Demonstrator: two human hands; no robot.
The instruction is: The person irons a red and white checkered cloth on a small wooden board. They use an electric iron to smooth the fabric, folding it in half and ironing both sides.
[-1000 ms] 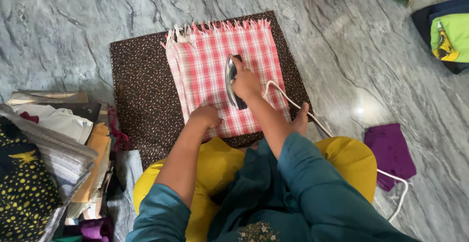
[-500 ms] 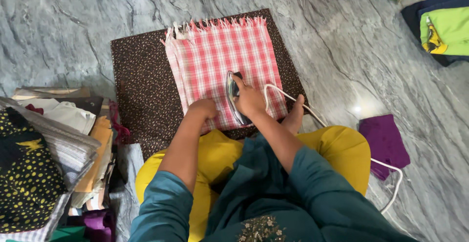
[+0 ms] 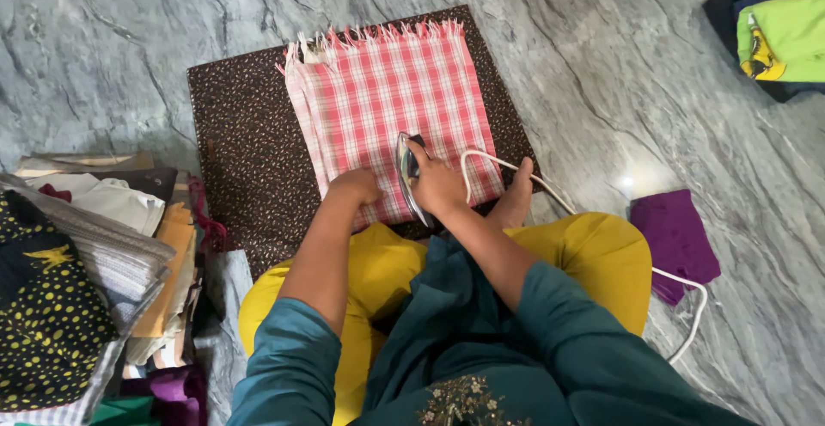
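— Where is the iron?

— The metal clothes iron with a dark handle (image 3: 407, 172) sits on the folded red-and-white checked cloth with a fringed far edge (image 3: 391, 104), near the cloth's near edge. The right hand (image 3: 438, 183) is wrapped around its handle.

— And the other hand?

— The left hand (image 3: 355, 187) is curled into a loose fist, pressing down on the checked cloth at its near edge, just beside the iron.

— What carries the cloth?

— A dark brown speckled fabric mat (image 3: 249, 147) spread on the grey marble floor (image 3: 112, 39). A white cord (image 3: 498, 166) loops from the iron across the mat's right edge, passing a bare foot (image 3: 514, 202).

— Anything nearby?

— A stack of folded clothes (image 3: 94, 263) by the mat's near-left corner, and a purple cloth (image 3: 675, 237) on the floor, well right of the mat.
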